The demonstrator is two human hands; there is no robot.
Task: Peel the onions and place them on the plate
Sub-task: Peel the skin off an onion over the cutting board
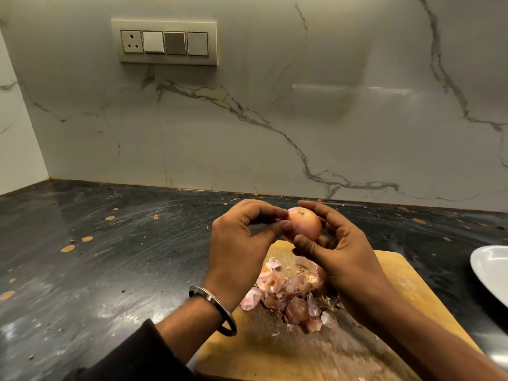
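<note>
While a heap of papery pink onion skins [291,295] lies nearest on the wooden cutting board [406,284], both hands are raised just above it and work on a single onion [306,225]. The right hand [341,259] cradles the onion, fingers curled round its far side and thumb pressed on its near face; the left hand [244,243], a metal bangle [213,309] on its wrist, pinches at the onion's left edge with thumb and fingertips, seemingly on a flap of skin. The onion looks mostly smooth and pale orange-pink, so I judge its peeling well along but not finished, and it has yet to go onto the white plate [492,273], whose rim shows at the right edge, well apart from the hands. The visible part of the plate holds nothing; whether other onions are already peeled or waiting cannot be told, though the size of the skin heap suggests more than one. Beyond the board stretches a dark, scuffed countertop [110,243] dotted with orange specks, ending at a white veined marble wall [275,119] that carries a socket-and-switch panel [165,42].
</note>
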